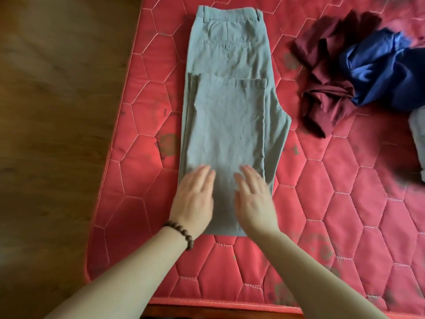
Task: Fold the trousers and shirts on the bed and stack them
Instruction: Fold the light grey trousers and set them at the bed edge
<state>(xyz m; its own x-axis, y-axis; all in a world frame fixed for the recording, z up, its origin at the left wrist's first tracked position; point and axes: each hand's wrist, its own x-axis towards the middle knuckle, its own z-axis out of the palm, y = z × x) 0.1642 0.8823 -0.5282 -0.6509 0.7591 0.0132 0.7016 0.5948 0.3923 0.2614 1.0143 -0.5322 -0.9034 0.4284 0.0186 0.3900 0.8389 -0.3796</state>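
Grey trousers [227, 116] lie flat on the red quilted mattress [345, 203], waistband at the far end, with the leg ends doubled back over the thighs. My left hand [195, 199] rests palm down on the near left part of the fold, fingers spread. My right hand [253, 199] lies flat beside it on the near right part, slightly blurred. Neither hand holds cloth. A crumpled maroon garment [322, 95] and a crumpled blue garment [379, 67] lie in a heap at the far right.
Another grey garment [417, 139] shows partly at the right edge. The mattress's left edge [110, 157] borders a brown wooden floor [57, 111]. A bead bracelet [181, 233] circles my left wrist. Bare mattress lies near right of the trousers.
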